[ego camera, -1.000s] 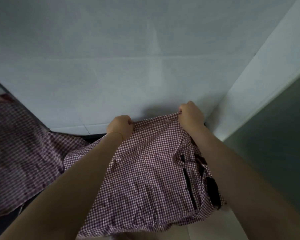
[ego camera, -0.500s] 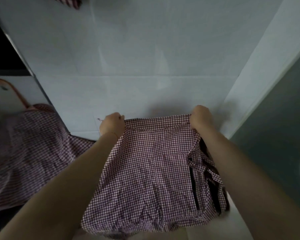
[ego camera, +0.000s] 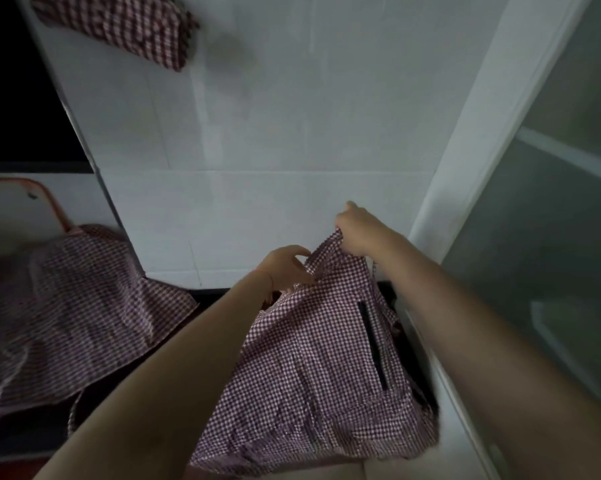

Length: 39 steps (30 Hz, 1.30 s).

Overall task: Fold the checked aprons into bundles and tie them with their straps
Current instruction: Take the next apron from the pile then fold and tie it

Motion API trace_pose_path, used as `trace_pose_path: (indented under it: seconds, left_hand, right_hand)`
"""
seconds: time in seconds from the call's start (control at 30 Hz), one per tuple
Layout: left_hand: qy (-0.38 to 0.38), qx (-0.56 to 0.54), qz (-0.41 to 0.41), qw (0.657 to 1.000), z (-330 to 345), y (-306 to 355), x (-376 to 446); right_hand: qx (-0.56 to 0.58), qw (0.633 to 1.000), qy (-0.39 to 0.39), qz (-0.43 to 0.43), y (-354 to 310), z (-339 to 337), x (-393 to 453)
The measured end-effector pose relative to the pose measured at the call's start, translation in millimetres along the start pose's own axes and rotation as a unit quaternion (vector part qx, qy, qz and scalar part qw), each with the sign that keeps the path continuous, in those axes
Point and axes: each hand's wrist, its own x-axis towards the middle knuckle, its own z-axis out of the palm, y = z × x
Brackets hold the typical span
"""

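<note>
Surface: white table (ego camera: 292, 140), folded bundle (ego camera: 119, 27) far left.
Right hand (ego camera: 359, 232): pinches apron (ego camera: 312, 368) top.
Left hand (ego camera: 285, 268): fingers curled, pinching apron's edge.

A pale white worktop (ego camera: 292, 140) fills most of the view, its surface crossed by faint straight seams and creases. A blurred dull smudge (ego camera: 231, 55) sits on it near the far end. Along its right side runs a white frame strip (ego camera: 472, 140), and past that a grey-green frosted panel (ego camera: 548, 237) with a pale horizontal bar (ego camera: 569, 154) across it. To the left of the worktop lies a dark, unlit area (ego camera: 18, 98). Below that stands a white chair-like seat with a curved orange-red metal rim (ego camera: 51, 199); what exactly it is cannot be made out.
</note>
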Motion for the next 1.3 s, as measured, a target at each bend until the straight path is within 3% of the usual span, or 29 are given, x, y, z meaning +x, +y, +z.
trace_pose_path:
  seconds: [0.2,0.27,0.33,0.37,0.43,0.53,0.6,0.63,0.7,0.77,0.8,0.9,1.07,1.1,1.17,1.23,1.3]
  left_hand:
    - [0.034,0.117,0.075,0.990,0,10,3]
    - [-0.021,0.128,0.049,0.990,-8,13,1]
    - [-0.092,0.155,0.006,0.984,-16,11,-3]
    - [-0.125,0.192,-0.019,0.973,-23,6,-5]
    - [-0.163,0.266,-0.085,0.946,-36,-10,-5]
    - [-0.109,0.326,-0.145,0.928,-64,-37,-1]
    - [-0.023,0.304,-0.143,0.942,-83,-50,6]
    - [0.023,0.259,-0.132,0.957,-89,-49,6]
    - [0.096,0.176,-0.068,0.977,-93,-40,4]
    - [0.064,0.081,0.002,0.995,-86,-22,-1]
    - [0.028,0.047,0.023,0.998,-80,-11,-3]
    - [-0.005,0.081,0.045,0.996,-63,10,-1]
    - [0.002,0.252,-0.050,0.967,-73,0,-10]
    - [0.039,0.259,-0.061,0.963,-77,-1,-10]
    - [0.212,0.173,-0.044,0.961,-86,5,-8]
    - [0.396,0.028,0.032,0.917,-94,22,-9]
    - [0.457,-0.021,0.130,0.880,-100,40,-16]
  right_hand:
    - [0.065,0.982,0.174,-0.015,6,-15,-7]
    - [0.159,0.965,0.206,0.035,10,-20,-3]
    - [0.326,0.918,0.198,0.106,18,-24,2]
    - [0.387,0.897,0.169,0.128,24,-25,4]
    - [0.364,0.925,0.050,0.101,33,-28,3]
    - [0.140,0.964,-0.213,0.073,37,-22,7]
    - [-0.030,0.960,-0.266,0.084,38,-6,13]
    - [-0.062,0.970,-0.219,0.088,37,-1,17]
    - [-0.020,0.992,-0.060,0.104,29,-2,18]
    - [0.105,0.988,0.087,0.068,15,-12,20]
    - [0.182,0.975,0.120,0.043,7,-23,21]
    - [0.352,0.928,0.119,0.028,-15,-54,20]
    - [0.359,0.915,0.087,0.164,10,-63,26]
    - [0.371,0.902,0.110,0.191,14,-62,24]
    - [0.384,0.871,0.222,0.212,14,-61,20]
    - [0.377,0.827,0.388,0.156,8,-65,14]
    - [0.317,0.792,0.519,0.062,1,-69,5]
